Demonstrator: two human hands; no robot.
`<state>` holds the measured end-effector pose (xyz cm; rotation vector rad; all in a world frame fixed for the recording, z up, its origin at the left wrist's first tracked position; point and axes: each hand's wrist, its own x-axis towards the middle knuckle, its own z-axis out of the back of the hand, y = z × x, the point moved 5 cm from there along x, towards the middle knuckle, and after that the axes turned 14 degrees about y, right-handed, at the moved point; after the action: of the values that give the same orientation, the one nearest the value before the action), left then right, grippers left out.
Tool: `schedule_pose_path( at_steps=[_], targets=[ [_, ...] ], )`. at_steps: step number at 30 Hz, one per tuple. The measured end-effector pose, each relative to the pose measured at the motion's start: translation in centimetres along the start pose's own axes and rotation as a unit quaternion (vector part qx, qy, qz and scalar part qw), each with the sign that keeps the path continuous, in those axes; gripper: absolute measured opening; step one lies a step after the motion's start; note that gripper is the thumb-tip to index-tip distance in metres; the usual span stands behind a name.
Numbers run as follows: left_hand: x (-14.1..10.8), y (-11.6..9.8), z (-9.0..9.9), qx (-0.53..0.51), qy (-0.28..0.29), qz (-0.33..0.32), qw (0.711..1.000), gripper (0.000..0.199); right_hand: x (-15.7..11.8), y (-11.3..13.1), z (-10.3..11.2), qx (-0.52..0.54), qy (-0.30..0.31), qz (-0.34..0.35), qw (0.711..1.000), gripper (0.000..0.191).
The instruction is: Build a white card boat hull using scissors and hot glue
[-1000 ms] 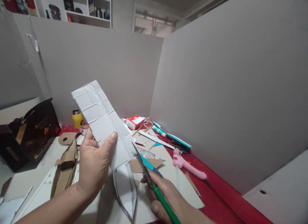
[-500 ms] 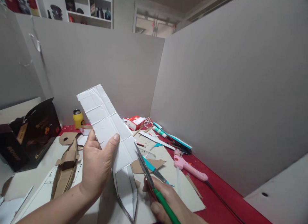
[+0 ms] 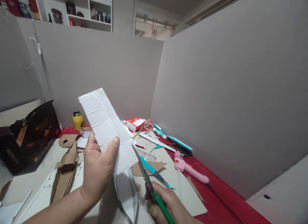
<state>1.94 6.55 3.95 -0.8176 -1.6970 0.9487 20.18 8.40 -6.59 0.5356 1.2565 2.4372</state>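
A creased white cardboard piece [image 3: 106, 121] is pinched in my left hand [image 3: 101, 166], with the thumb on its face and the fingers behind. Its lower part narrows to a dark-edged, pointed shape [image 3: 126, 192]. Green-handled scissors [image 3: 161, 206] are in my right hand [image 3: 166, 198], fingers wrapped round the handles. The blade tips are beside the right edge of the white piece; whether they touch it I cannot tell.
A pink glue gun [image 3: 192, 171] and its cord lie on the red cloth [image 3: 223, 198] at right. Brown cardboard [image 3: 66, 172], a black box [image 3: 33, 137] and a yellow bottle [image 3: 78, 121] are at left. Turquoise and brown scraps lie centrally; grey panels stand behind.
The white piece and both hands sit slightly lower in the view, which has shifted a little. The scissor tips have moved slightly left, and both hands keep their holds.
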Motion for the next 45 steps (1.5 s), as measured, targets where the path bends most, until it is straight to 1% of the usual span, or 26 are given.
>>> schedule_pose_path(
  at_steps=[2,6,10,13,19,23,28,32,34,37,40,42,45],
  targets=[
    [-0.3,0.1,-0.2,0.009,0.009,0.004,1.000,0.050,0.2,0.5,0.2,-0.011,0.002,0.004,1.000,0.048],
    [-0.8,0.6,-0.5,0.022,0.018,0.016,0.999,0.050,0.2,0.4,0.4,-0.034,-0.026,0.006,0.999,0.050],
    [-1.0,1.0,-0.4,0.025,0.014,0.022,0.999,0.055,0.0,-0.2,0.0,-0.020,-0.025,0.001,0.999,0.051],
    [-1.0,1.0,-0.3,0.027,0.016,0.020,0.999,0.055,0.0,0.0,0.0,-0.015,-0.031,0.004,0.999,0.050],
    [-1.0,0.6,-0.4,0.039,0.012,0.024,0.999,0.049,0.1,1.7,0.6,-0.019,-0.032,0.004,0.999,0.045],
    [-1.7,1.0,-1.0,0.027,0.033,0.058,0.997,0.045,0.2,2.9,1.2,-0.027,-0.033,0.005,0.999,0.041],
    [-2.1,1.5,-1.2,0.029,0.043,0.069,0.996,0.040,0.1,2.2,1.0,-0.019,-0.028,-0.013,0.999,0.044],
    [-2.1,1.7,-1.2,0.018,0.044,0.080,0.996,0.040,0.0,1.7,0.4,0.002,-0.036,0.003,0.999,0.045],
    [-2.2,1.6,-1.2,-0.004,0.042,0.086,0.995,0.042,0.0,1.7,0.3,0.005,-0.040,0.009,0.999,0.044],
    [-2.0,1.3,-1.3,-0.075,0.063,0.110,0.989,0.045,-0.1,1.6,0.4,-0.001,-0.046,0.011,0.999,0.043],
    [-1.1,0.6,-1.1,-0.129,0.093,0.125,0.979,0.047,-0.2,1.5,0.4,-0.007,-0.041,0.014,0.999,0.042],
    [-0.3,0.4,-0.7,-0.123,0.095,0.133,0.979,0.045,-0.1,1.4,0.3,-0.006,-0.031,0.016,0.999,0.041],
    [0.2,0.6,-0.2,-0.086,0.084,0.148,0.982,0.039,0.0,1.4,0.1,-0.003,-0.021,0.011,1.000,0.040]
  ],
)
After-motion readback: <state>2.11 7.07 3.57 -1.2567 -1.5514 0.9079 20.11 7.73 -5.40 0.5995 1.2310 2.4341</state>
